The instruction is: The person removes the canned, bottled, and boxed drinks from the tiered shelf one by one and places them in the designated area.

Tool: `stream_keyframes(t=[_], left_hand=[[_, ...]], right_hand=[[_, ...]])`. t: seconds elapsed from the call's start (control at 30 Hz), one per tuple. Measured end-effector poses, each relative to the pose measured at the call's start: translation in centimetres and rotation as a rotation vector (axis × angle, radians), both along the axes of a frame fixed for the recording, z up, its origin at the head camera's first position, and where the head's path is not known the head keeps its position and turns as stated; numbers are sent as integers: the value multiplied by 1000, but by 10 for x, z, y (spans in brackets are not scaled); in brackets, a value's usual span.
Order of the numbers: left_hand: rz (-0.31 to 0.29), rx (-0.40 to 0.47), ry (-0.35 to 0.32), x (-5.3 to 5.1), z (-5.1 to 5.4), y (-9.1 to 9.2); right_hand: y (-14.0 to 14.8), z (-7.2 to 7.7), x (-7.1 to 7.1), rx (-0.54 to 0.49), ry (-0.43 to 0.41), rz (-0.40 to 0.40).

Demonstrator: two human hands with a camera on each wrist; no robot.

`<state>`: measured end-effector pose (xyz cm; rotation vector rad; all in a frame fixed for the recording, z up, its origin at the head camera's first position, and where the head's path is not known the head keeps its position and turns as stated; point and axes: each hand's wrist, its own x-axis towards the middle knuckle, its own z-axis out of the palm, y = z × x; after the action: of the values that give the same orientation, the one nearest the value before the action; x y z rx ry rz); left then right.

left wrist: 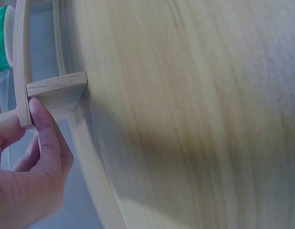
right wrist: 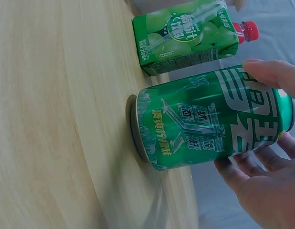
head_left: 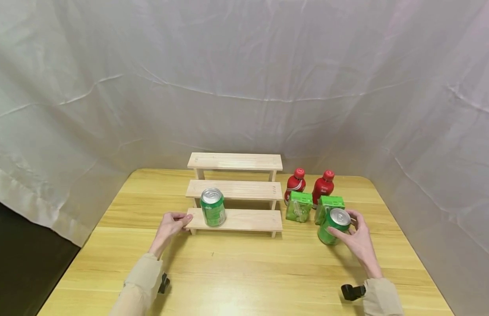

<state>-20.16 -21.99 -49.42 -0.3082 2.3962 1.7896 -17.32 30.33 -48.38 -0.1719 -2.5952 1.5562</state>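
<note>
My left hand (head_left: pixel 169 229) pinches the left end of the lowest step of a three-tier wooden shelf (head_left: pixel 250 219). In the left wrist view the thumb lies on one face of the board (left wrist: pixel 22 71) and a finger on the other. A green soda can (head_left: pixel 214 213) stands upright on that step, left of its middle. At the right, my right hand (head_left: pixel 362 244) grips a second green soda can (right wrist: pixel 185 121), thumb on one side and fingers on the other. Its base is at or just over the tabletop; I cannot tell whether it touches.
Two green juice cartons (head_left: pixel 299 207) stand on the wooden table (head_left: pixel 244 272) just behind the held can. Behind them are two red bottles (head_left: pixel 323 186), right of the shelf. Grey cloth (head_left: pixel 244 87) hangs around the table's back and sides.
</note>
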Motion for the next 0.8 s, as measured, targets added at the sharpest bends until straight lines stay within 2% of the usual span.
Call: stream_keyframes(t=[0.2, 0.37, 0.57, 0.8], left_hand=[[-2, -7, 5, 0, 0, -1], [4, -18, -7, -1, 0, 0], [3, -22, -1, -1, -1, 0], [10, -8, -16, -2, -2, -1]], right_hand=[[0, -2, 0, 1, 46, 9], [-1, 2, 2, 3, 131, 2], [-11, 20, 1, 62, 210, -16], [-40, 50, -2, 51, 248, 58]])
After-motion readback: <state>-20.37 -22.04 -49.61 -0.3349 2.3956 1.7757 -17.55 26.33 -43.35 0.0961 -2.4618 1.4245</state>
